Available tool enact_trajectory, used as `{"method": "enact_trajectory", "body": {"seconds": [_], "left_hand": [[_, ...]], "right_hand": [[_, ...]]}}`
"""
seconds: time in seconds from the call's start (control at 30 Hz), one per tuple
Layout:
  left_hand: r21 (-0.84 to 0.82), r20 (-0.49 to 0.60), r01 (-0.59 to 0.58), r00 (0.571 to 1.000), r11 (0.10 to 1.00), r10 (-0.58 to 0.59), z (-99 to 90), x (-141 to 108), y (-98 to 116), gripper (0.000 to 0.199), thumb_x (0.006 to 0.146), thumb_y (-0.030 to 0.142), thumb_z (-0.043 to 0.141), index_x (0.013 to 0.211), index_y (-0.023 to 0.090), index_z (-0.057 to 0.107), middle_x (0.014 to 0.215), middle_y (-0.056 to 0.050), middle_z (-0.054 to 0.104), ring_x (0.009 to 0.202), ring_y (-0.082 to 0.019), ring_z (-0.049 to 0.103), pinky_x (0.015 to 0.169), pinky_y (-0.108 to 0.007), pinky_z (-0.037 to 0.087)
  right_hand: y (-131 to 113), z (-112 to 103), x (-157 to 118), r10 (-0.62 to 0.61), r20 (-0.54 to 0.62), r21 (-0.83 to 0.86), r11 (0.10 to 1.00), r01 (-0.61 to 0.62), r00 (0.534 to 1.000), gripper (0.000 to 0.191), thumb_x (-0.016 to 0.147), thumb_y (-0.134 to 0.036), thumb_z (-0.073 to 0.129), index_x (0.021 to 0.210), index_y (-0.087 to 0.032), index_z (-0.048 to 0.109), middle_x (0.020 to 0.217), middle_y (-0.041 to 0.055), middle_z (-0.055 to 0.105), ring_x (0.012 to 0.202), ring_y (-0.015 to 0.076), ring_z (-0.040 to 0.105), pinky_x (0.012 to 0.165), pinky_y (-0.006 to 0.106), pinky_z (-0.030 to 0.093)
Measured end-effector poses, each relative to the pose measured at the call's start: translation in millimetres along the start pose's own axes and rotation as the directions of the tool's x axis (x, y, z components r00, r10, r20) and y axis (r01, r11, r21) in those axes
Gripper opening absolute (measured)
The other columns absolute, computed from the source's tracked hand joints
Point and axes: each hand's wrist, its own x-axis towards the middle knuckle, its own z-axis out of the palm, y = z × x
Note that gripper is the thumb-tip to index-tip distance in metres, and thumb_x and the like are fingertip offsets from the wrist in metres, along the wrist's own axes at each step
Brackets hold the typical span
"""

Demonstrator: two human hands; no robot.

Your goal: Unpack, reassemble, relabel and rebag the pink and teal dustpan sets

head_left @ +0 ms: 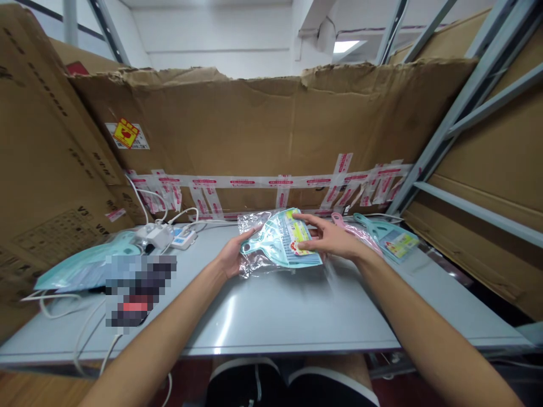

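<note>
A small mint-green dustpan (274, 243) with a bluish brush lies in a clear plastic bag (254, 265) with a bright yellow-green label card (299, 234) on its front. I hold it just above the table, tilted, with its handle toward the left. My left hand (232, 254) grips the bag at the handle end, thumb on top and the other fingers hidden underneath. My right hand (328, 234) grasps the wide end, with fingertips on the label card. Behind my right wrist lie a pink bagged item (360, 234) and another green bagged dustpan (392, 240).
The grey table (271, 322) backs onto a taped cardboard sheet (254, 130). At left lie a green bagged item (89, 263), a power strip (183, 237) with white cables, and a pixelated object (138, 291). Metal shelf posts (441, 135) rise at right.
</note>
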Motion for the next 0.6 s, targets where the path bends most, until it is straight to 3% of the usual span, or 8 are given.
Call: {"method": "enact_trajectory", "body": {"seconds": [0.2, 0.37, 0.6], "left_hand": [[0.058, -0.138, -0.006, 0.990, 0.998, 0.014, 3.0, -3.2, -3.7, 0.043, 0.081, 0.038, 0.097, 0.118, 0.021, 0.082, 0.101, -0.010, 0.079, 0.087, -0.029, 0.082, 0.084, -0.046, 0.074], [0.144, -0.026, -0.082, 0.996, 0.986, 0.086, 7.7, -8.2, -2.5, 0.042, 0.078, 0.025, 0.097, 0.117, 0.019, 0.082, 0.110, -0.011, 0.083, 0.092, -0.027, 0.081, 0.082, -0.039, 0.072], [0.140, 0.073, -0.041, 0.997, 0.989, 0.031, 0.4, -6.7, -1.2, 0.046, 0.077, 0.020, 0.098, 0.120, 0.017, 0.081, 0.107, -0.012, 0.084, 0.093, -0.028, 0.083, 0.091, -0.041, 0.070]], "right_hand": [[4.5, 1.4, 1.4, -0.067, 0.058, -0.247, 0.966, 0.079, 0.996, 0.097, 0.067, -0.037, 0.107, 0.157, -0.036, 0.069, 0.140, 0.0066, 0.076, 0.119, 0.0312, 0.074, 0.105, 0.048, 0.064], [7.2, 0.5, 2.8, -0.090, 0.056, -0.264, 0.959, 0.102, 0.994, 0.105, 0.065, -0.038, 0.108, 0.161, -0.036, 0.065, 0.152, 0.0070, 0.071, 0.130, 0.0334, 0.070, 0.113, 0.051, 0.059], [7.2, 1.7, 1.8, -0.078, 0.064, -0.327, 0.940, 0.095, 0.995, 0.109, 0.067, -0.038, 0.108, 0.165, -0.036, 0.061, 0.162, 0.0085, 0.065, 0.145, 0.0384, 0.063, 0.127, 0.057, 0.048]]}}
